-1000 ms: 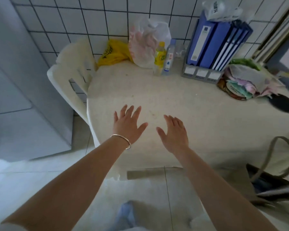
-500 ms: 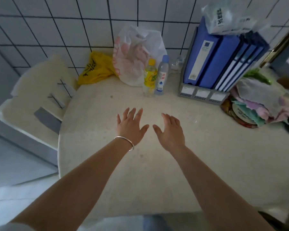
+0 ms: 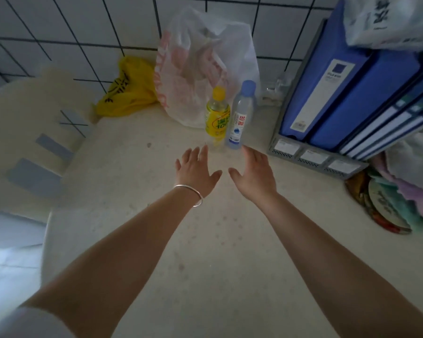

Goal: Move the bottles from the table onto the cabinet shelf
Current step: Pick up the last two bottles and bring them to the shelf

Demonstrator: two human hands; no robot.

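Note:
Two bottles stand upright side by side near the back of the cream table (image 3: 156, 240): a yellow-labelled bottle (image 3: 217, 118) with a yellow cap, and to its right a clear water bottle (image 3: 239, 118) with a blue cap. My left hand (image 3: 197, 170), with a silver bangle on the wrist, hovers just in front of the yellow bottle, fingers spread and empty. My right hand (image 3: 254, 173) is open too, its fingertips close to the base of the water bottle. Neither hand touches a bottle. No cabinet is in view.
A white and pink plastic bag (image 3: 200, 69) stands right behind the bottles, a yellow bag (image 3: 130, 93) to its left. A grey file rack with blue binders (image 3: 340, 93) fills the right. Cloths and a round tin (image 3: 388, 211) lie far right. A cream plastic chair (image 3: 29, 142) stands at left.
Both hands have moved forward across the table toward the bottles, and my view has come closer to the table. The bottles have not moved.

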